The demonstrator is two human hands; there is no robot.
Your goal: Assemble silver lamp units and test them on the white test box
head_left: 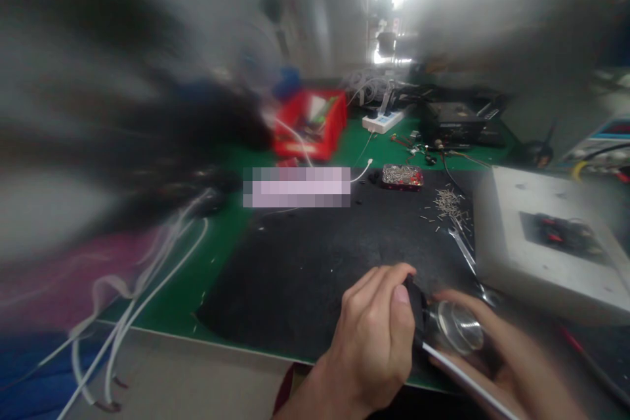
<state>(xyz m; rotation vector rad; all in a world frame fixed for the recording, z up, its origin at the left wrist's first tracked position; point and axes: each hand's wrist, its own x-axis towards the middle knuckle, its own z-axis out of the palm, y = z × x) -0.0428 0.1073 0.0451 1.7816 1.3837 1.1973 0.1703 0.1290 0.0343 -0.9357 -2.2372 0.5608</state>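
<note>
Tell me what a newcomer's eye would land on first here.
At the bottom, the left hand grips a black-and-silver cylinder, the right hand touching its shiny end, over a black mat. Behind, a bright red bin stands out on the green table; a white box sits at the right.

Small black-bodied cylinder (pixel 445 327) — shiny round metal end rightward, thin white wire (pixel 467 380) beneath

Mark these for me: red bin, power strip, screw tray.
red bin (pixel 322 147), head view, front wall
power strip (pixel 382 121), head view, top face
screw tray (pixel 402 188), head view, front rim
</note>
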